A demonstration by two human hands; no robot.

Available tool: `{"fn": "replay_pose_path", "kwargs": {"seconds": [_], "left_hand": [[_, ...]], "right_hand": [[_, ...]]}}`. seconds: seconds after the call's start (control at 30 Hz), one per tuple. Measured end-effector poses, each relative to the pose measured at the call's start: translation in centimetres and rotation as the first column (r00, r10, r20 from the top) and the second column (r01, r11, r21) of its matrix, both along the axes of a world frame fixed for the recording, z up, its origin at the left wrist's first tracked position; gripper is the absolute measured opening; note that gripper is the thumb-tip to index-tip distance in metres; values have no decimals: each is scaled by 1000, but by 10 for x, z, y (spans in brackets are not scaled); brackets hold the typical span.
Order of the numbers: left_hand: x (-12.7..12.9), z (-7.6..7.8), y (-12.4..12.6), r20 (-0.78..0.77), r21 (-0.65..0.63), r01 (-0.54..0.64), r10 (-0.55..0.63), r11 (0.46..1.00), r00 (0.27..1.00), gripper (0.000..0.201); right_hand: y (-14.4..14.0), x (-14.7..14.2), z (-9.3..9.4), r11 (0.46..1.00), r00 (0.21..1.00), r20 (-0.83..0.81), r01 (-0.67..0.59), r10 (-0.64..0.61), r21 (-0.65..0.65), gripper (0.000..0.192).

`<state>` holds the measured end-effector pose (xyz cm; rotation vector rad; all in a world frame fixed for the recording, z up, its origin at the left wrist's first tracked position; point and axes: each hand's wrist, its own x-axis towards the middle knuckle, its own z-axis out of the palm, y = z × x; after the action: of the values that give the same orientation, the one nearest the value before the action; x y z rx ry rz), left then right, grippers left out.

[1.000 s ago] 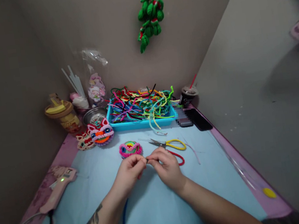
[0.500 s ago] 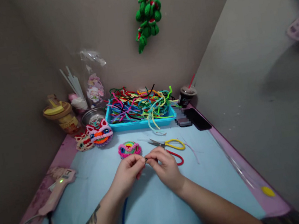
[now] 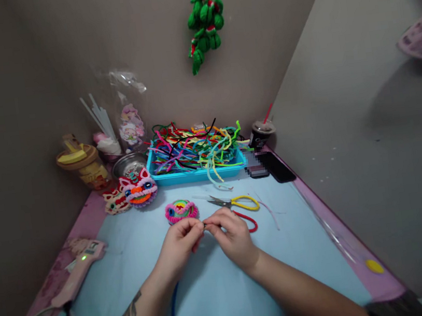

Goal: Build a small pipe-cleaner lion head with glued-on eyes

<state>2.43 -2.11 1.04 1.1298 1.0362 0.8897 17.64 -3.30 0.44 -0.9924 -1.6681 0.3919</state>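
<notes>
A short dark piece of pipe cleaner (image 3: 204, 225) is pinched between the two hands, low over the light blue surface (image 3: 295, 251) near its middle. Only a small stretch of it shows in the gap between the fingertips; it looks thin and blackish, and its full length and any colour beyond that cannot be told. That visible stretch runs roughly left to right, level with the surface, one end in each hand. The left hand (image 3: 179, 243) has its fingers (image 3: 194, 227) curled in and closed on the left end, thumb against forefinger; the right hand (image 3: 232, 236) grips the right end the same way, its fingers (image 3: 213, 222) bunched tight, so the two sets of fingertips nearly meet. A blue pipe cleaner (image 3: 174, 303) lies on the surface under the left forearm, running toward the person. Just beyond the hands lie a pink coiled rainbow piece (image 3: 181, 211), yellow-handled scissors (image 3: 237, 203) and a red loop (image 3: 249, 221) that curves out from behind the right hand. Farther back stands a blue tray (image 3: 197, 174) heaped with pipe cleaners of many colours, and to its left a fuzzy lion head (image 3: 139, 188).
</notes>
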Motion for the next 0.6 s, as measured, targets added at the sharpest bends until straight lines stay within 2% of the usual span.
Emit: {"fn": "replay_pose_path", "kwargs": {"seconds": [0.17,0.37,0.53,0.6], "left_hand": [[0,1,0,18,3,-10,10,1000,1000,33],[-2,5,1,-6,21,0,0,1000,1000,30],[-7,13,2,-51,28,157,-156,987,986,35],[-7,15,2,-50,33,178,-176,983,983,38]], "right_hand": [[0,-1,-1,999,999,-10,37,-37,11,10],[1,3,0,999,999,-26,-42,42,-15,13],[6,10,1,985,987,-15,-163,163,-62,23],[7,12,0,975,978,-15,-211,210,-67,23]]}}
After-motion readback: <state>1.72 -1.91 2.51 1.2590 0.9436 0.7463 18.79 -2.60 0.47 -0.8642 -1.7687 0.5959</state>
